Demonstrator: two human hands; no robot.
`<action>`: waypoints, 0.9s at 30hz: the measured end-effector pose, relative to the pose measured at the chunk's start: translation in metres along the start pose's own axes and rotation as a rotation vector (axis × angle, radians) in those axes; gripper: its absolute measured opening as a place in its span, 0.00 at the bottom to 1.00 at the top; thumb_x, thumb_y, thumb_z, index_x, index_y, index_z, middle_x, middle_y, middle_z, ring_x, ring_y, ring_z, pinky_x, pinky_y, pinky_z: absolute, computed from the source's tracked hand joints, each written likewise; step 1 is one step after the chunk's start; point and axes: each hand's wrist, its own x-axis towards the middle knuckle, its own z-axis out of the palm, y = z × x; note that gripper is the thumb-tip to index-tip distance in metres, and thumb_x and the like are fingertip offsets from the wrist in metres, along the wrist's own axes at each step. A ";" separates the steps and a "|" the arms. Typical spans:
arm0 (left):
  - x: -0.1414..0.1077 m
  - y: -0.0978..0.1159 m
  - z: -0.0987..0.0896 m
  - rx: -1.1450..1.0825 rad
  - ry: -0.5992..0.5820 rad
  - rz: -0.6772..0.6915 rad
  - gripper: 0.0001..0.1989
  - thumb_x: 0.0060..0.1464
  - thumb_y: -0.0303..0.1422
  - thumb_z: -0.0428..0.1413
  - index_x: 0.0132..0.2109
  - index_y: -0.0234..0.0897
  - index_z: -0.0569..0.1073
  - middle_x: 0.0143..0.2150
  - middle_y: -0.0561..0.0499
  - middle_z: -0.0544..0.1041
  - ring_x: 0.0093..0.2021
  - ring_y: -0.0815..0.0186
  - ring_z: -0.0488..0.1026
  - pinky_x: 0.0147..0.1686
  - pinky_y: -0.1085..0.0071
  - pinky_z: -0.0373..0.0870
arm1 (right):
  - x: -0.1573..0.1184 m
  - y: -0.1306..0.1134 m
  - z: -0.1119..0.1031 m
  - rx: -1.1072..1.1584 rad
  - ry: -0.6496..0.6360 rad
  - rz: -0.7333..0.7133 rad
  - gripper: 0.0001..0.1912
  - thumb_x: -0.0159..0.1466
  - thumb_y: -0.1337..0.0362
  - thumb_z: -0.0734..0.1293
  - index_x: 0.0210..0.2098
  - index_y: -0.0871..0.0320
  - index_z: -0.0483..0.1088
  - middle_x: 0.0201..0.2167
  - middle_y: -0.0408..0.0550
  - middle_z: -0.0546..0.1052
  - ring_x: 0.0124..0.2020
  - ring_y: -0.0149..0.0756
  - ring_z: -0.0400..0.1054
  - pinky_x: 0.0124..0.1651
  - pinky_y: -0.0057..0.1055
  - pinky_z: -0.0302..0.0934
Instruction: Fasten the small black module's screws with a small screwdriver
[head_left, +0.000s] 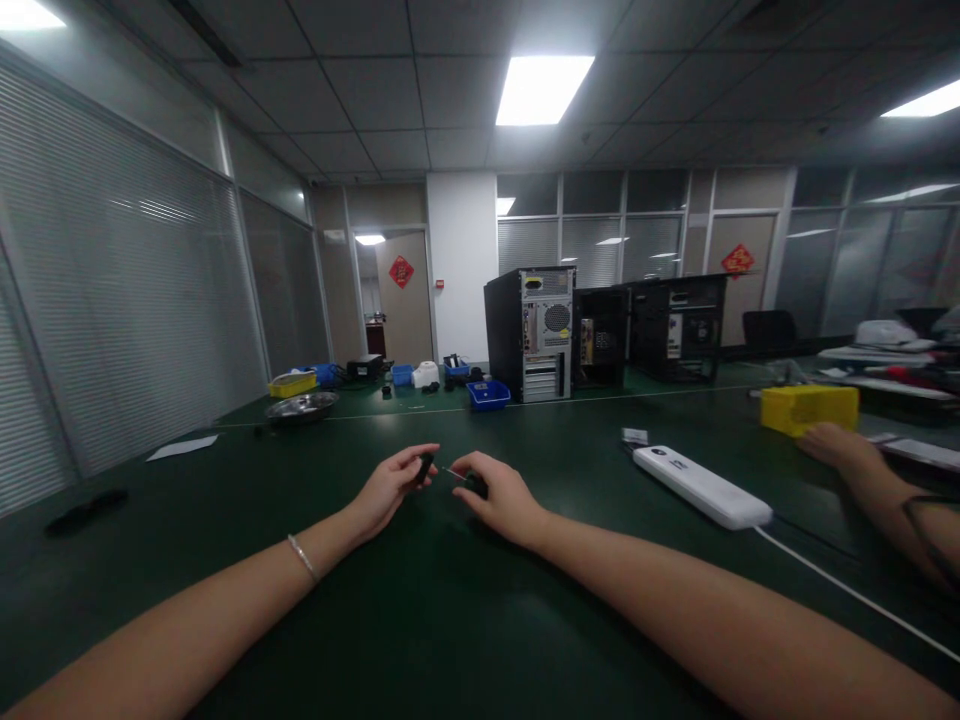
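Black part pinched in left fingers, thin-shafted tool gripped in right fingers, green tabletop below.

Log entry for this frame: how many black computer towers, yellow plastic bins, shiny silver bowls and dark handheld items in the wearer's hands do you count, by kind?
Black computer towers: 3
Yellow plastic bins: 2
Shiny silver bowl: 1
Small dark items, one in the left hand, one in the right hand: 2
Total: 8
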 end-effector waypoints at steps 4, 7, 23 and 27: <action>-0.005 0.003 0.006 0.094 -0.066 0.010 0.15 0.62 0.34 0.55 0.54 0.35 0.70 0.51 0.45 0.74 0.45 0.58 0.75 0.43 0.56 0.74 | 0.001 0.008 0.003 -0.052 -0.003 0.070 0.11 0.69 0.63 0.65 0.50 0.59 0.69 0.49 0.51 0.74 0.45 0.41 0.72 0.46 0.43 0.68; -0.008 0.006 0.007 0.188 -0.111 0.040 0.15 0.62 0.33 0.55 0.54 0.35 0.70 0.53 0.45 0.73 0.47 0.57 0.75 0.45 0.55 0.74 | 0.001 0.011 0.003 -0.074 -0.026 0.097 0.11 0.69 0.63 0.65 0.49 0.59 0.69 0.49 0.51 0.74 0.44 0.41 0.72 0.45 0.42 0.69; -0.010 0.006 0.006 0.490 -0.119 0.249 0.12 0.62 0.33 0.55 0.50 0.35 0.72 0.51 0.45 0.75 0.47 0.57 0.75 0.46 0.55 0.73 | 0.001 0.010 0.001 -0.036 -0.053 0.031 0.11 0.69 0.63 0.65 0.49 0.60 0.69 0.48 0.50 0.74 0.43 0.40 0.72 0.44 0.41 0.69; -0.011 0.007 0.007 0.527 -0.131 0.262 0.11 0.62 0.33 0.55 0.50 0.35 0.72 0.51 0.45 0.75 0.47 0.58 0.75 0.46 0.55 0.73 | 0.001 0.011 0.002 -0.038 -0.059 0.025 0.11 0.69 0.63 0.65 0.49 0.60 0.69 0.47 0.50 0.74 0.42 0.40 0.72 0.43 0.41 0.69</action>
